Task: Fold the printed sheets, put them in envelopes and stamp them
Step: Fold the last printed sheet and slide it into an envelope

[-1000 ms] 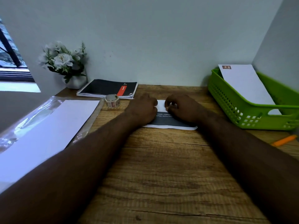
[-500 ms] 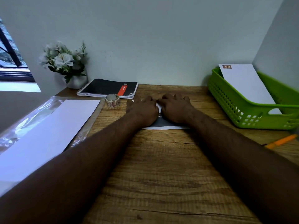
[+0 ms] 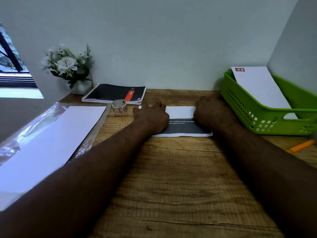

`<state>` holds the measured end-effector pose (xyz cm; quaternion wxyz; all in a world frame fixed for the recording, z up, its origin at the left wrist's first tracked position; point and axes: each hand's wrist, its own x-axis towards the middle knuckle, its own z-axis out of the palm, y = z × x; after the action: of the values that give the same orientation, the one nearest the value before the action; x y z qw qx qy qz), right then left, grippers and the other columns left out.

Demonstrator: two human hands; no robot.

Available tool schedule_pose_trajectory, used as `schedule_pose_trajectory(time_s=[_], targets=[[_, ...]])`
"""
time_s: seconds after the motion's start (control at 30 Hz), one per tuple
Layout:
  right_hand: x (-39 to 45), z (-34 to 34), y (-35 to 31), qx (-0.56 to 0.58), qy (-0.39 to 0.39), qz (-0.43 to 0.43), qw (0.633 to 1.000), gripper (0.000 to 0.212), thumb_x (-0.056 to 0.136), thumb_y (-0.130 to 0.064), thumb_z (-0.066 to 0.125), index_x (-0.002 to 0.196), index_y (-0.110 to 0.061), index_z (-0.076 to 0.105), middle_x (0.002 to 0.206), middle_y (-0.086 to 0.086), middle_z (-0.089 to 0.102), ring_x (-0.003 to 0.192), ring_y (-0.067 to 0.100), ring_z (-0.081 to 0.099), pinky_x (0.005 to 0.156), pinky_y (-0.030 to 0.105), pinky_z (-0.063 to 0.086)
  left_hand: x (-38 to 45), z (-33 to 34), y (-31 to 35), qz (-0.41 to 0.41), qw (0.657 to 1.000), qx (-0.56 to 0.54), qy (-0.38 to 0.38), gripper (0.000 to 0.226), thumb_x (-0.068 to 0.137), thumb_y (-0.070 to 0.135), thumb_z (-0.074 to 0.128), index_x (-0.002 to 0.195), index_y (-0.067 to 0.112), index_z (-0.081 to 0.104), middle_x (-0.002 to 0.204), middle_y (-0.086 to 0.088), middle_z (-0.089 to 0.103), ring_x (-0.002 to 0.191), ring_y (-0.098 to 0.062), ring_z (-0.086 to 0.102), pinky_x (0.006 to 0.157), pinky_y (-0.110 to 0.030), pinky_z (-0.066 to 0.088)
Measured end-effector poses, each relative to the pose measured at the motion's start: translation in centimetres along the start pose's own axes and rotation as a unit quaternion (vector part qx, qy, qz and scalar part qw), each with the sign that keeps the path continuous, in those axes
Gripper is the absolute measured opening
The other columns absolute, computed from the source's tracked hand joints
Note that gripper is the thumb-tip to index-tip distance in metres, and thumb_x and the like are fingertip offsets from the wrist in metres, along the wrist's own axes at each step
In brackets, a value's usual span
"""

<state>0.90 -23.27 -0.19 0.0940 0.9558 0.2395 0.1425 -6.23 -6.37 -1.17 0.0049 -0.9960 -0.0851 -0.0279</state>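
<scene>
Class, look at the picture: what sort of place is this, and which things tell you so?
Probably a home or office desk in a corner: a spiral notebook, a green basket holding a stamped envelope, and a stamp roll.

Envelope (image 3: 260, 90) in basket (image 3: 243, 107)

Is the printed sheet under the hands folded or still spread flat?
Folded: the printed sheet shows a blank white flap lying over its dark printed part, both hands pressing it down.

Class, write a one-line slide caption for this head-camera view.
Left hand and right hand press a folded printed sheet flat on the wooden desk.
</scene>
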Motion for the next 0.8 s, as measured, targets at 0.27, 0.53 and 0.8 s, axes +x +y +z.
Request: schedule_pose_trajectory(time_s=[0.27, 0.53, 0.8], targets=[[0.8, 0.7, -2.5, 0.092, 0.094, -0.044, 0.99, 0.03, 0.093, -0.017, 0.039, 0.116, -0.005, 0.055, 0.118, 0.017, 0.057, 0.106, 0.034, 0.055, 0.088, 0.041, 0.043, 0.2, 0.7, 0.0, 0.049, 0.998, -0.011, 0.034, 0.055, 0.098, 0.035, 0.026, 0.151, 0.033, 0.011, 0.16, 0.006, 0.014, 0.142, -0.04, 0.016, 0.109, -0.062, 0.014], [1.2, 1.6, -3.3, 0.2, -0.023, -0.061, 0.978, 0.036, 0.101, -0.025, 0.034, 0.123, -0.004, 0.053, 0.129, 0.017, 0.055, 0.116, 0.032, 0.052, 0.095, 0.035, 0.039, 0.3, 0.3, -0.2, 0.029, 0.999, -0.005, -0.026, 0.051, 0.102, 0.043, 0.013, 0.153, 0.032, 0.012, 0.16, 0.015, 0.008, 0.147, -0.035, -0.009, 0.101, -0.074, -0.015], [0.7, 1.1, -3.1, 0.217, -0.039, -0.052, 0.974, 0.043, 0.102, -0.028, 0.033, 0.135, -0.007, 0.049, 0.141, 0.014, 0.049, 0.127, 0.029, 0.047, 0.106, 0.037, 0.037, 0.0, 0.0, -1.0, -0.021, 0.992, 0.119, 0.026, 0.047, 0.098, 0.031, 0.028, 0.14, 0.018, 0.044, 0.156, -0.005, 0.03, 0.146, -0.037, -0.012, 0.095, -0.07, -0.026]])
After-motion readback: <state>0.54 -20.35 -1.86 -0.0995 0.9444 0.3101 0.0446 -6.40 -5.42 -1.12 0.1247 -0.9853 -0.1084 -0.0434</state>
